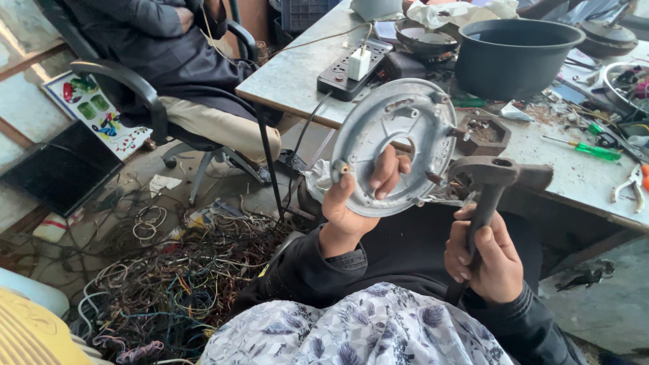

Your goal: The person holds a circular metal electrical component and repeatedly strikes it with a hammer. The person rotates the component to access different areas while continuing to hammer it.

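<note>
The left hand [358,196] holds a round grey metal plate [395,145] upright near the middle of the view, its grip clamped on the plate: fingers pass through the centre hole while the thumb presses the rim at about 8 o'clock on the disc. The plate (it carries small studs and terminals around its ring) is lifted clear of the desk [581,179] and tilted towards the camera.

At 3 o'clock from the plate, the right hand [490,260] has its grip closed around the dark handle of a hammer [497,177], whose rusty head sits just beside the plate's right edge; whether they touch I cannot tell.

On the desk at 12 o'clock lies a black power strip [351,71] with a white plug, and at 1 o'clock stands a large dark pot [517,57]. A green screwdriver [589,150] lies at 3 o'clock, with pliers [632,184] farther right.

On the floor at 8 o'clock is a tangle of coloured wires [176,284]. Another person sits in an office chair [135,94] at 10 o'clock.
</note>
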